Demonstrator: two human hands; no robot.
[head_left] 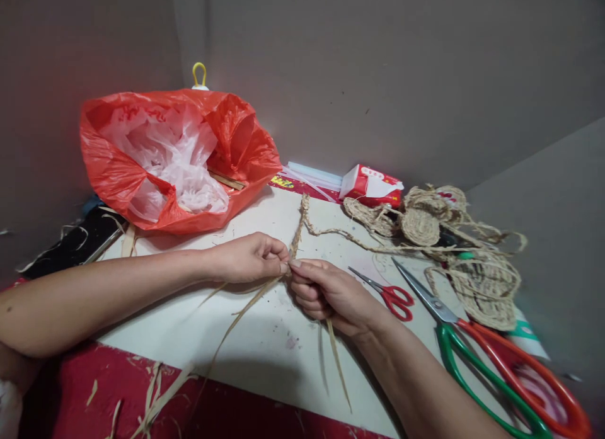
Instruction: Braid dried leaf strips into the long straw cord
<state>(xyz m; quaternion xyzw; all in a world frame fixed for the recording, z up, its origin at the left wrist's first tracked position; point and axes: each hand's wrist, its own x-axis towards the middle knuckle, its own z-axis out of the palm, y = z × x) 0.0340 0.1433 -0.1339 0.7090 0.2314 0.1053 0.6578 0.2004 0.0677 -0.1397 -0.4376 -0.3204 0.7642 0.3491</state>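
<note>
Both my left hand (248, 257) and right hand (326, 291) pinched the fibre braid (299, 225), whose trailing strands (337, 356) might have unravelled had either grip slackened.

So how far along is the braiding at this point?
The braid looks done from just above its working end, up to the bend and across toward the coiled pieces. That working end is in hand, pinched by the left hand and right hand. What seems left is the loose strands trailing below, unplaited; the final length can't be told.
</note>
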